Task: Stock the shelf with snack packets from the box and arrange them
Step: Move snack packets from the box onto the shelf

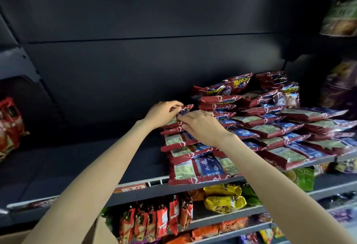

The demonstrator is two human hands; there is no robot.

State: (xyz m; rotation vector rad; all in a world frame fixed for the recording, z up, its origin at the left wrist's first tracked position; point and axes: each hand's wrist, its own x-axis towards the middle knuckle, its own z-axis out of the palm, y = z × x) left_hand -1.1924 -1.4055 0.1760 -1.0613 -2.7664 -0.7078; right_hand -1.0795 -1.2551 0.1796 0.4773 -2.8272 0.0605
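On the shelf (212,183), my left hand (163,113) and right hand (201,126) both pinch one red snack packet (186,107), seemingly seating it atop the leftmost stack (193,158); next, squaring its edges.

Dim overall — the dark shelf back panel (135,60) swallows light, glare glints off the foil packets (270,127), and the edges bend and blur.

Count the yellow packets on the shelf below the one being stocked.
2. Upper yellow packet lies just under the shelf edge; lower yellow packet sits right beneath, touching it. More may be hidden behind.
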